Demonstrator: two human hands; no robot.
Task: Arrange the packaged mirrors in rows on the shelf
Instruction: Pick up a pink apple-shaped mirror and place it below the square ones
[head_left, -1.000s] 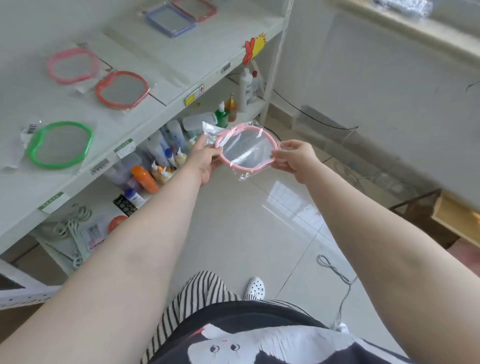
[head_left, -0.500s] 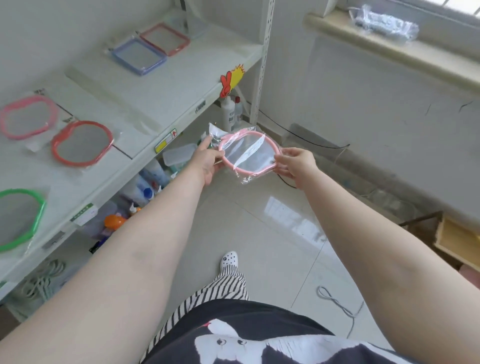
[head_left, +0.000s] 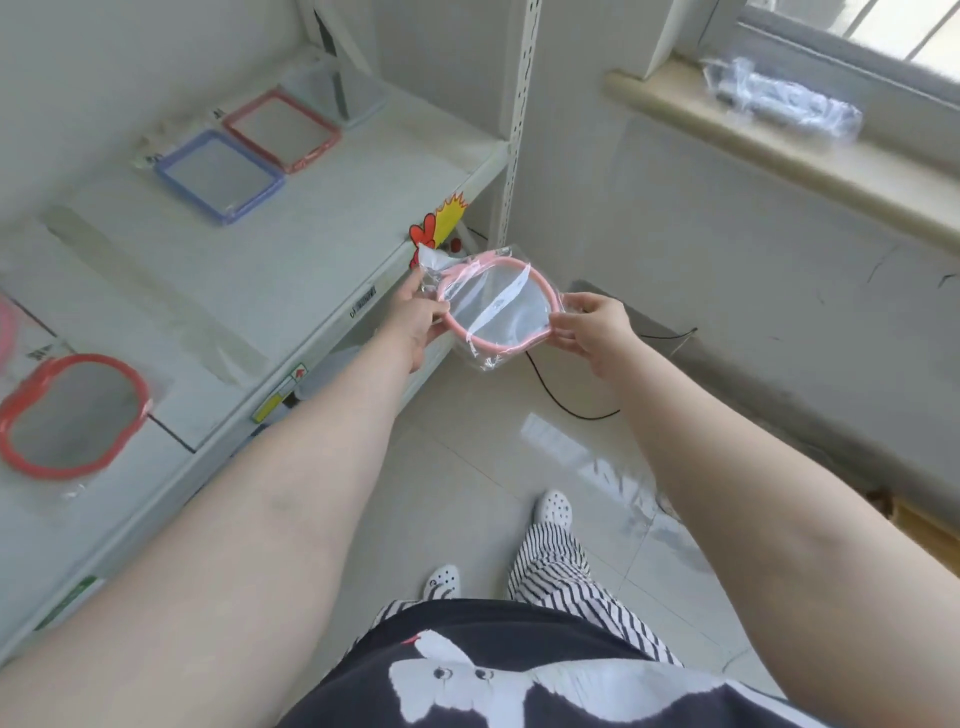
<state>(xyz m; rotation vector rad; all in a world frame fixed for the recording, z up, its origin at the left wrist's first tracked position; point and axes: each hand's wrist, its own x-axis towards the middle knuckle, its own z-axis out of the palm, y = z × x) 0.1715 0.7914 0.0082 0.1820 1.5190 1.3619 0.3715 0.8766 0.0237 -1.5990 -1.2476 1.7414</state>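
Held out past the shelf (head_left: 311, 270) edge at twelve o'clock, the pink mirror (head_left: 496, 312) in its slippery wrapper is pinched at nine by the left hand (head_left: 415, 325) and three by the right hand (head_left: 595, 332), probably light but breakable, so best gripped by its stiff rim.

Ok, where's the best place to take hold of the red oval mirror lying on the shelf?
Take the red oval mirror by its raised plastic rim at the two long sides, coming from above. It lies flat on the shelf in loose wrap, so the glass face offers no hold and the wrap would likely slip.
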